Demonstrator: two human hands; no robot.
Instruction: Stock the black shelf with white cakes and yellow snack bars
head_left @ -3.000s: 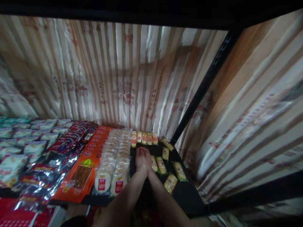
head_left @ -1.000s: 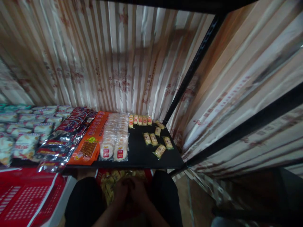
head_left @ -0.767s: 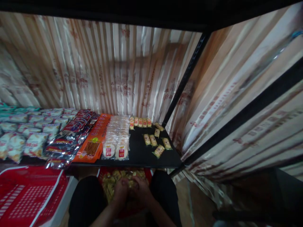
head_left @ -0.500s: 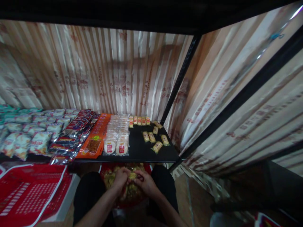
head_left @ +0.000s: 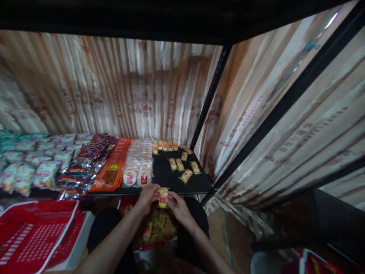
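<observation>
Between my two hands, just in front of the shelf edge, is a small yellow snack packet [head_left: 163, 197] with a red-and-white label facing me. My left hand [head_left: 148, 198] pinches its left side and my right hand [head_left: 178, 207] grips its right side. Below them, between my knees, a red container [head_left: 173, 243] holds many similar yellow-wrapped packets [head_left: 159, 224]. On the black shelf [head_left: 168, 182] ahead, a short row of labelled yellow packets [head_left: 165, 145] stands at the back. Several more loose packets [head_left: 186, 176] lie at the right end.
Left of the yellow packets lie round white crackers in clear wrappers [head_left: 137, 167], an orange bag [head_left: 111, 171], dark shiny bags [head_left: 85, 160] and white snack bags [head_left: 47, 173]. A red basket [head_left: 37, 232] stands at lower left. Black posts [head_left: 211, 99] and an upper shelf [head_left: 114, 23] frame the space.
Both hands have risen from over the red container to the shelf's front edge, bringing the packet up with its label now facing me. The view has shifted slightly.
</observation>
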